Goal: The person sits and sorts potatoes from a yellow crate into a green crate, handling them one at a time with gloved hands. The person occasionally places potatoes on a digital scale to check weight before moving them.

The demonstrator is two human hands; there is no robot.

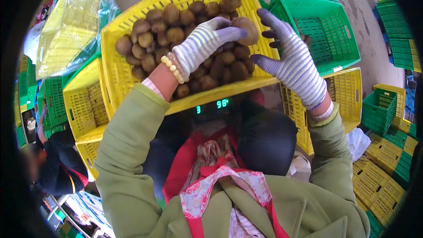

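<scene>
My left hand [206, 41], in a striped knit glove with purple fingertips, grips a large brown kiwifruit [248, 30] between thumb and fingers. The fruit is held above the right part of a yellow plastic crate [224, 90]. Many more kiwifruit [171, 14] are heaped inside this crate. To the right of the held fruit, my right hand [287, 51], gloved alike, is spread with its fingers apart over the crate's right rim. It appears to hold nothing. Below the crate's near edge glows the green digital display [211, 105] of a scale.
Green crates [322, 36] stand to the right, one with a few kiwifruit. Yellow crates [347, 97] flank me at right and left [84, 105]. Clear plastic film [79, 23] covers a crate at upper left. Another person [61, 163] is at the lower left. Stacked crates [378, 188] fill the lower right.
</scene>
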